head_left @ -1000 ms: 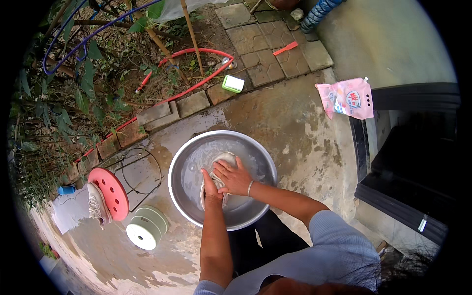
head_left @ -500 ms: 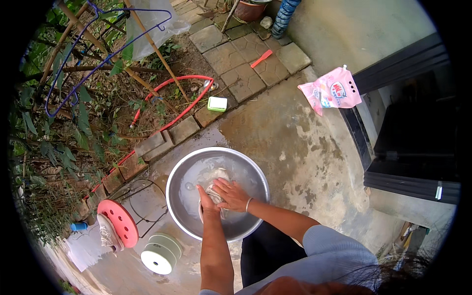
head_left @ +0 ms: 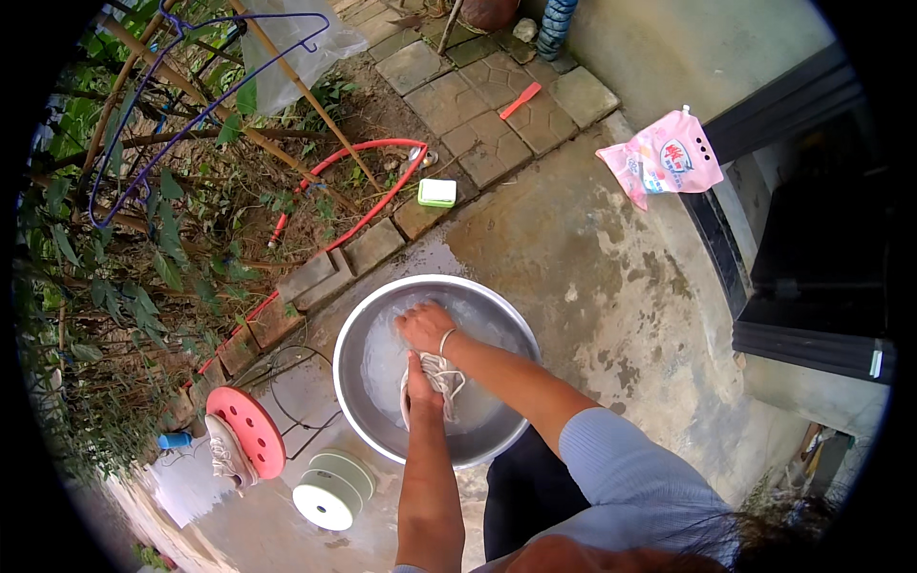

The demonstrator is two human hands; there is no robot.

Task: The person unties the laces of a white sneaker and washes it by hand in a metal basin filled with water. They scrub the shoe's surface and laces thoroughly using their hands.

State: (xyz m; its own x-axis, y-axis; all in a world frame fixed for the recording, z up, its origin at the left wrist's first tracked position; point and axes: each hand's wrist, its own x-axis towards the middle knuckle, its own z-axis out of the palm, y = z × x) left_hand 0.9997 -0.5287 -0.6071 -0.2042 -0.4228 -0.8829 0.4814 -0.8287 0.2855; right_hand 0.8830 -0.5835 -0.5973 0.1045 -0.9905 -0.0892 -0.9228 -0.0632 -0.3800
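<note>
A wide silver metal basin (head_left: 355, 418) of cloudy water stands before me on the ground. Inside it is a wet, whitish bundle with lace-like loops (head_left: 445, 374); hands and water hide part of it, so its exact kind is unclear. My left hand (head_left: 422, 382) grips the bundle's near left side, thumb pointing away from me. Just beyond, my right hand (head_left: 426, 328) bends at the wrist with its fingers curled down at the water. What those fingers hold, if anything, is hidden.
Left of the basin are a pale sneaker (head_left: 227, 453) against a red round stool seat (head_left: 250, 430), and a pale green cylindrical container (head_left: 346, 477). Farther out lie a green-and-white soap box (head_left: 437, 193), red hose (head_left: 382, 202), red brush (head_left: 521, 100) and pink detergent bag (head_left: 664, 158).
My right hand has slid off the bundle, away from me and slightly left, and its fingers have curled. More of the loops shows. The whole view has shifted a little.
</note>
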